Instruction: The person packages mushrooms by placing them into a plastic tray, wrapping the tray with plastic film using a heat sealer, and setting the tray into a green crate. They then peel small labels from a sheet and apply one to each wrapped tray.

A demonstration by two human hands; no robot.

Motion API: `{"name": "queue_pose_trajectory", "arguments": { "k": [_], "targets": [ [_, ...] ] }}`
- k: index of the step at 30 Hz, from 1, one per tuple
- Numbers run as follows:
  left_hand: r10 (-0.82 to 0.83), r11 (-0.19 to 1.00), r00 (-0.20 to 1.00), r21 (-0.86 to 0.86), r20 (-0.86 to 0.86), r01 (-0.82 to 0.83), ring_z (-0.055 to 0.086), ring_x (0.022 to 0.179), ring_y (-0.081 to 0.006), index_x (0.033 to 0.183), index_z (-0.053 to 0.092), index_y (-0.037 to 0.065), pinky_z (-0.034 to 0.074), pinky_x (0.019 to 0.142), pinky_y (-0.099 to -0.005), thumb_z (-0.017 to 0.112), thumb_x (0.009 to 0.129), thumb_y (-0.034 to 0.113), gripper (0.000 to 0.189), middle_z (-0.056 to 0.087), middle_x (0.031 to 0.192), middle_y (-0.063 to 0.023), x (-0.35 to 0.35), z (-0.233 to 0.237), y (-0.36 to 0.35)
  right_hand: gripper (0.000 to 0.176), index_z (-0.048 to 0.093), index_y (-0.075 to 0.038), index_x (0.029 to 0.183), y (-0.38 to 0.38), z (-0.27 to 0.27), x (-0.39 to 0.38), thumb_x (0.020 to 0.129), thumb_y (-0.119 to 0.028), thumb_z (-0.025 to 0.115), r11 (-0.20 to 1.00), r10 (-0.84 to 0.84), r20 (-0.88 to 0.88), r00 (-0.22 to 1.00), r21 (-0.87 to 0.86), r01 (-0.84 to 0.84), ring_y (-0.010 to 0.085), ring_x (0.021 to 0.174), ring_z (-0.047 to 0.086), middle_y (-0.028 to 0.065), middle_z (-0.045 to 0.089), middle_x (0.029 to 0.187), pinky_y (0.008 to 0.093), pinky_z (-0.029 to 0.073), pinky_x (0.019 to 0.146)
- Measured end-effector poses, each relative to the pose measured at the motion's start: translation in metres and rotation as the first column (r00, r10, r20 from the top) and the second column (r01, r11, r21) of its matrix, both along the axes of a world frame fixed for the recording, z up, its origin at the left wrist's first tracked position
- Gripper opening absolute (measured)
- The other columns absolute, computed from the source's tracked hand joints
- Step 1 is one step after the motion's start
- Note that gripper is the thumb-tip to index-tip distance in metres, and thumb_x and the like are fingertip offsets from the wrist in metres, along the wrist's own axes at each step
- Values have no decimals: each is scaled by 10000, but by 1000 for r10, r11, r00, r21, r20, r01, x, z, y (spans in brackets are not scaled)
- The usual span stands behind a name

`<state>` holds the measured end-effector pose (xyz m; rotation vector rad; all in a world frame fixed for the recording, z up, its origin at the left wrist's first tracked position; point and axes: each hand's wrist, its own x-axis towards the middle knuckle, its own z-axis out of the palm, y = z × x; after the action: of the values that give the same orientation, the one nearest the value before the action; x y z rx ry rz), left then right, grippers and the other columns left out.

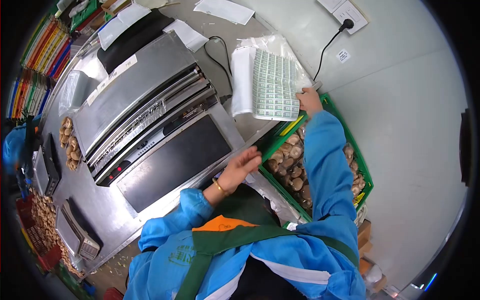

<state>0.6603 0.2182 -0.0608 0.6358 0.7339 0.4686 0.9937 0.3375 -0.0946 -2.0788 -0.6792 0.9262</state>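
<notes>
My right hand (311, 102) reaches to the right edge of a sheet of small green-and-white labels (276, 85), its bent fingers pinching at that edge. The sheet lies on white paper and clear plastic at the table's back corner. Over the front edge of the wrapping machine, my left hand (241, 169) hovers with loosely curled fingers and nothing visible in it. Below my right forearm stands a green crate (368, 176) holding mushrooms (290, 162) packed under clear film, partly hidden by my sleeve.
A film-wrapping machine (145, 75) with a dark plate (175, 162) fills the table's middle. Farther left are mushroom packs (70, 142), a scale (75, 232) and loose mushrooms (45, 220). A black cable (327, 47) runs down the wall on the right.
</notes>
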Motion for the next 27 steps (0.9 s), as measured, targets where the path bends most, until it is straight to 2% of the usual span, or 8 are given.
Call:
{"name": "queue_pose_trajectory", "arguments": {
  "k": [2,6,9,11,13,16,22,27],
  "targets": [
    [97,995,995,-21,-11,-98,516,1090,-164,1331,371,19,422,909,-287,598,895,255,545,516,1236,-84,20,5,12,576,412,50,1267,-19,15,0,753,-69,644,991,91,-143,985,115,-75,232,767,627,220,596,1004,296,499,587],
    [340,940,932,-6,123,-342,535,1038,-143,1244,436,-19,438,888,-318,672,841,257,543,553,1175,-73,51,20,45,527,429,65,1244,-73,58,-18,775,-73,626,981,101,-85,991,177,-84,207,743,616,202,606,955,297,488,578],
    [454,883,865,25,213,-469,555,1037,-182,1203,467,-13,445,892,-330,637,835,89,418,574,1148,-92,72,12,58,499,452,23,1241,-105,88,-40,783,-76,625,974,228,65,971,0,-229,220,794,617,172,602,972,319,491,632],
    [516,832,829,103,215,-545,586,989,-199,1165,513,-12,464,872,-322,576,822,-34,350,600,1104,-96,79,10,58,435,520,-42,1197,-114,100,-48,778,-73,631,892,314,714,625,4,-453,257,873,596,136,584,997,339,480,713],
    [474,859,855,101,212,-501,587,987,-200,1165,511,-15,466,869,-322,566,821,-46,350,598,1106,-97,78,16,53,399,553,-65,1163,-103,129,-67,773,-73,636,813,373,675,636,92,-575,277,901,577,122,573,1004,345,471,743],
    [355,927,912,55,204,-372,592,975,-196,1155,511,-16,480,847,-321,543,810,-76,351,598,1097,-92,69,35,39,304,611,-58,1071,-83,160,-99,769,-42,645,474,524,684,507,260,-841,267,913,569,110,553,1032,331,469,754],
    [294,922,946,220,136,-319,589,958,-167,1178,494,6,488,826,-315,566,783,-76,410,594,1070,-63,59,59,19,234,619,-45,979,-54,166,-112,749,-32,658,147,677,684,272,237,-960,242,897,575,83,561,1007,327,469,739],
    [342,884,933,298,117,-361,591,948,-164,1148,519,-1,484,823,-307,572,766,-77,393,609,1045,-61,57,68,12,176,602,-32,914,-56,175,-109,745,-12,649,110,708,653,267,272,-956,242,849,578,77,581,948,311,471,730]
  ]
}}
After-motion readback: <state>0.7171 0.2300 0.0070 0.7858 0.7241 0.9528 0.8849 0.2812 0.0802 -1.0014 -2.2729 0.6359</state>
